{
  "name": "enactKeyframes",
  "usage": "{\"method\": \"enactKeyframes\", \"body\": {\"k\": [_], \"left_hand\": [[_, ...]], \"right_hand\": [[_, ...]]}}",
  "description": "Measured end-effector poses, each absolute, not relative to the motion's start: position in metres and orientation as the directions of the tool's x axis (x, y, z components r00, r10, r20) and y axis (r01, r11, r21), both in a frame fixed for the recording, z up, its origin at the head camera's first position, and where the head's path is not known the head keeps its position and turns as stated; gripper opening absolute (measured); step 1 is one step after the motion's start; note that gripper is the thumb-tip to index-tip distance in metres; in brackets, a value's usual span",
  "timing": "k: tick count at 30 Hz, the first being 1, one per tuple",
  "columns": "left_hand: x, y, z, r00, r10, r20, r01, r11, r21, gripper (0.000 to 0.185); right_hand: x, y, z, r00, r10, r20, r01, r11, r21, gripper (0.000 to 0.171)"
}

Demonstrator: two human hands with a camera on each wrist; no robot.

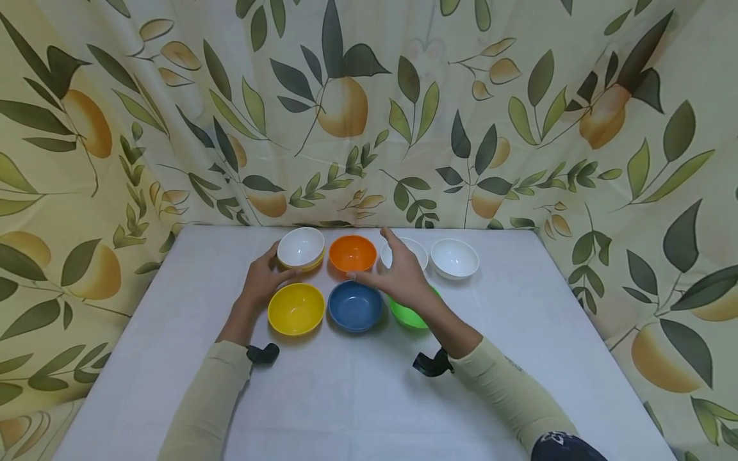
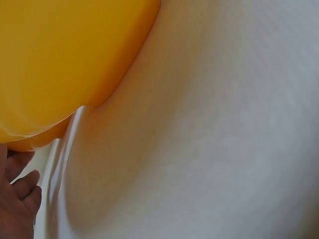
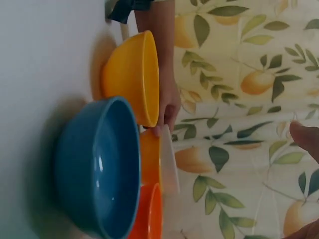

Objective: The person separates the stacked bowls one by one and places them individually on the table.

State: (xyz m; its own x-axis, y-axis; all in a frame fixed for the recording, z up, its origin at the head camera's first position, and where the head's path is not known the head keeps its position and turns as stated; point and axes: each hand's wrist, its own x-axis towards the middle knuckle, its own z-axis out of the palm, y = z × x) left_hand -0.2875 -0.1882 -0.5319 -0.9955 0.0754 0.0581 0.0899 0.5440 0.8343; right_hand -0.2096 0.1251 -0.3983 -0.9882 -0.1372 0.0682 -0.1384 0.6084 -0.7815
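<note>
At the back left of the table, a white bowl sits inside a yellow bowl. My left hand grips this pair from the left side, thumb in front and fingers behind. My right hand is held over the green bowl with thumb and fingers spread, holding nothing. It partly hides the green bowl and a second white bowl. Beside its thumb are an orange bowl and a blue bowl.
Another yellow bowl stands in front of the nested pair, close to my left wrist. A further white bowl stands at the back right. A white cloth covers the table, and a patterned curtain hangs behind it.
</note>
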Motion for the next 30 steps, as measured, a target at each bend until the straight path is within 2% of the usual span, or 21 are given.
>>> {"method": "enactKeyframes", "body": {"k": [8, 15, 25, 30], "left_hand": [[-0.287, -0.19, -0.535, -0.995, 0.085, 0.051, 0.09, 0.554, 0.827, 0.103], [-0.287, -0.191, -0.535, -0.992, 0.095, 0.079, 0.118, 0.555, 0.823, 0.102], [-0.288, -0.192, -0.537, -0.992, 0.103, 0.077, 0.122, 0.562, 0.818, 0.107], [-0.287, -0.191, -0.535, -0.992, 0.1, 0.077, 0.12, 0.556, 0.823, 0.104]], "right_hand": [[-0.236, 0.091, -0.394, -0.971, -0.225, 0.08, -0.203, 0.605, -0.769, 0.118], [-0.259, 0.067, -0.395, -0.948, -0.303, 0.099, -0.282, 0.648, -0.708, 0.117], [-0.305, 0.042, -0.422, -0.957, -0.291, 0.002, -0.226, 0.737, -0.637, 0.124], [-0.32, 0.03, -0.428, -0.956, -0.293, -0.024, -0.223, 0.777, -0.589, 0.12]]}}
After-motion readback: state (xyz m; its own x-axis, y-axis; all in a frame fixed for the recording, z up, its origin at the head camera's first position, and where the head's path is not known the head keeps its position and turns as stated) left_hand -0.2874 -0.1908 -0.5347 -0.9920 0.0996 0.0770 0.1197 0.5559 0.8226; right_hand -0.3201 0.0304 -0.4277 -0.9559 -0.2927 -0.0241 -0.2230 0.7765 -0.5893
